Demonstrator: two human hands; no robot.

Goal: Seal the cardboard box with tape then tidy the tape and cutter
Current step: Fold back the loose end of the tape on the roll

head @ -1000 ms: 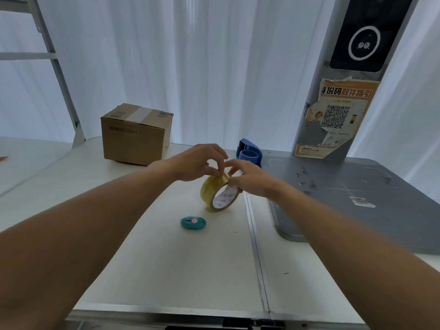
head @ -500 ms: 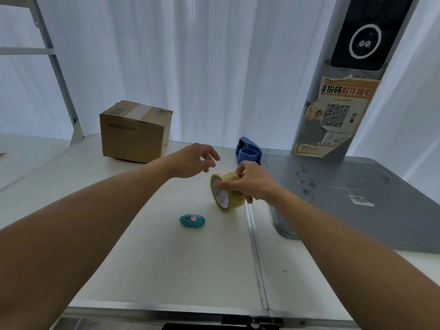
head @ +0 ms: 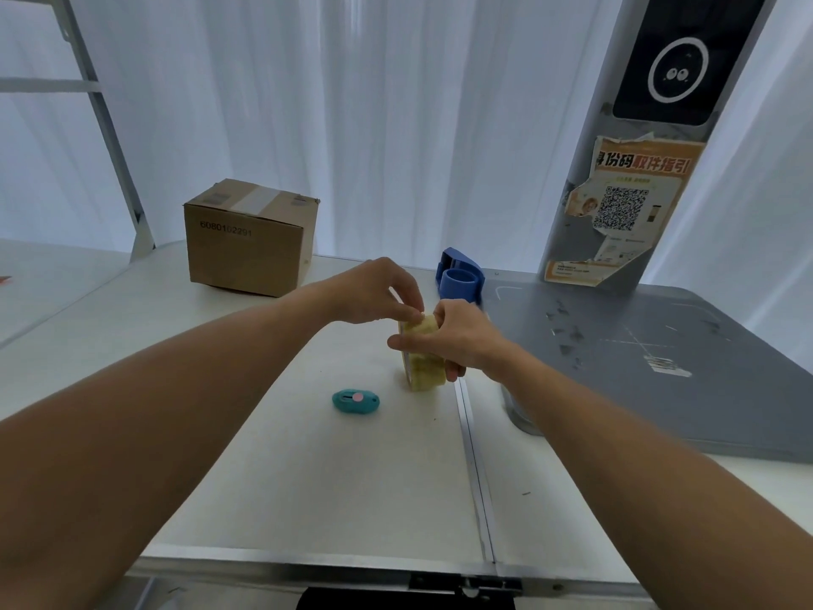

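Observation:
A yellowish roll of tape [head: 423, 369] stands on edge near the middle of the white table [head: 308, 455]. My right hand [head: 457, 339] grips the roll from the right and over its top. My left hand [head: 377, 293] pinches at the roll's upper rim with thumb and fingertips. A small teal cutter [head: 355, 401] with a pink button lies flat on the table, just left of the roll and nearer to me. The brown cardboard box [head: 248, 239] sits at the back left, flaps down, with a strip of clear tape across its top.
A blue tape dispenser [head: 459, 277] stands behind the roll at the back. A grey platform [head: 660, 367] with a post carrying a QR-code poster [head: 624, 209] fills the right side. A metal seam [head: 475, 455] splits the tabletop. A metal frame [head: 114, 147] rises at the left.
My left hand let go of the roll, drew back, then returned and now pinches its top rim. My right hand turned the roll so its edge faces me.

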